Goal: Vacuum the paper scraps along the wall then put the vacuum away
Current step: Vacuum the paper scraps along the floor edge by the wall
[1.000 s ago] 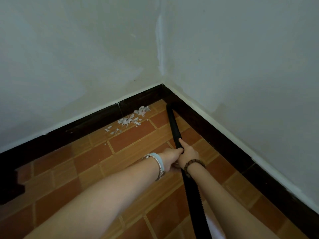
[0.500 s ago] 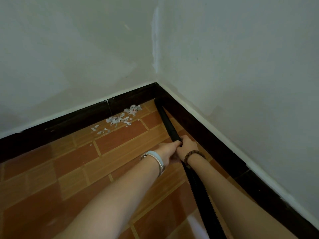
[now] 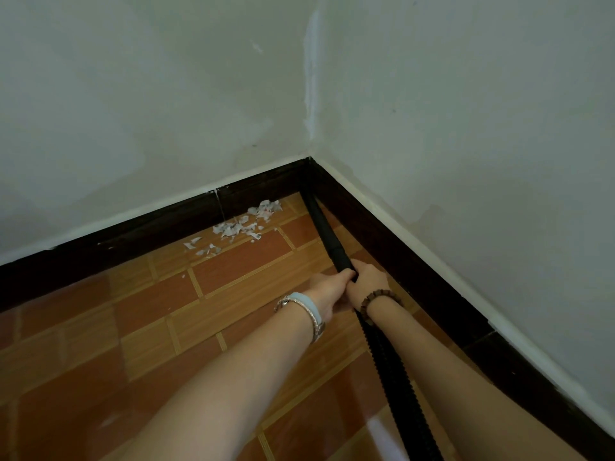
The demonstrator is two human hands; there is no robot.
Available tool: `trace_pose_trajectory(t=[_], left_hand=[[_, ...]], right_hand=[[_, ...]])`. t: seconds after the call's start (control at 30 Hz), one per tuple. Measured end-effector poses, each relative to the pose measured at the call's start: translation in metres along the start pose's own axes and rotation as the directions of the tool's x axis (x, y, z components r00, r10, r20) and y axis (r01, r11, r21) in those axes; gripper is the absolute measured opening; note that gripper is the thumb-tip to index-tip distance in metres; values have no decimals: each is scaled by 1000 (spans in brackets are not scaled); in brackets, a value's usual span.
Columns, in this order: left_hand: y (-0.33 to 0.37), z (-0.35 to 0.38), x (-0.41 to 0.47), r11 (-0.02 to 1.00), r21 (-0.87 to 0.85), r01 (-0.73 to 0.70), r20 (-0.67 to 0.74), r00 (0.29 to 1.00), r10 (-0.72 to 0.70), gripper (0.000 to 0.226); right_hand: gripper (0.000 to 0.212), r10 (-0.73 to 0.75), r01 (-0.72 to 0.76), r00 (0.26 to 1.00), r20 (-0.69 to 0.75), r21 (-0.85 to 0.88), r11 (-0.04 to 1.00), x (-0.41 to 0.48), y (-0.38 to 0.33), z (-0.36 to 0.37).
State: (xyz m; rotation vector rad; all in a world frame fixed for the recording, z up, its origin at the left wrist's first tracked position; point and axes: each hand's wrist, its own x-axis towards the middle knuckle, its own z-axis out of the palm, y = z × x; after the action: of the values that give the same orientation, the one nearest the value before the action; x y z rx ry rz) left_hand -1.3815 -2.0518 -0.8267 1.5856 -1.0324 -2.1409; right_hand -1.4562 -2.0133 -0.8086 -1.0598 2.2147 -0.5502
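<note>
The black vacuum tube (image 3: 324, 229) runs from the grip out to the far corner of the floor (image 3: 166, 327), its tip at the dark skirting (image 3: 149, 227). The paper scraps (image 3: 238, 227) lie along the floor's far edge, left of the tube and well ahead of the grip. The left hand (image 3: 327, 289) and right hand (image 3: 369, 281) touch, fingers curled round the tube, arms stretched forward. The ribbed hose (image 3: 392, 371) runs between the forearms.

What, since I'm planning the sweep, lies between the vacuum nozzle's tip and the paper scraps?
Nothing visible: only bare floor separates the vacuum nozzle, its tip in the corner, from the paper scraps beside the baseboard.
</note>
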Motion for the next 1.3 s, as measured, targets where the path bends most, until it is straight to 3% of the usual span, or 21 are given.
trace_pose_trajectory(t=[0.1,0.7,0.8,1.13,1.3], left_hand=[[-10,-6,-1,1000,-18,14,-19,1000,-15,36],[-26,-42,-28,997,-78,-2,-70,998,-4,26],[-26,-39,-32,998,-69,-4,-65,998,0,18],[-21,-6,-51,998,-65,0,4,1000,0,29],[-32,-5,-57,998,-65,12,5,1000,-12,24]], right_hand=[[33,-6,6,999,44,-10,1000,-5,0,7],[37,-115,124,988,104,-78,989,-27,-16,32],[35,-102,110,989,104,-79,991,-30,-14,29],[32,-82,91,994,77,-123,988,-37,6,-2],[33,-92,104,991,100,-124,987,-51,9,-5]])
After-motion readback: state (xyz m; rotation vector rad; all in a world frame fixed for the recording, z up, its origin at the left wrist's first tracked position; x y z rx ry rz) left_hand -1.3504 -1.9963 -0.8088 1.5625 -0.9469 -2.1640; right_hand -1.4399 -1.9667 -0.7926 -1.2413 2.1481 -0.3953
